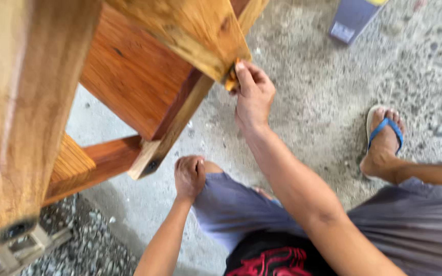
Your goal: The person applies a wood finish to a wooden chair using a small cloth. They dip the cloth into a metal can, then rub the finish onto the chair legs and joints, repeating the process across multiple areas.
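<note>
My right hand [252, 94] presses a small orange-brown piece, perhaps sandpaper [230, 77], against the corner of a light wooden board [195, 30] of an overturned wooden piece of furniture. Its fingers are closed over that piece. My left hand [189, 176] rests as a loose fist on my left knee, holding nothing that I can see. A reddish-brown panel [134, 76] lies under the light board, and a thick pale wooden leg [21, 112] rises at the left.
The floor is rough grey concrete [313, 107]. My right foot in a blue-strapped sandal [383, 134] stands at the right. A grey-blue box-like object [351, 19] sits at the top. A lower wooden rail [103, 163] juts toward my knee.
</note>
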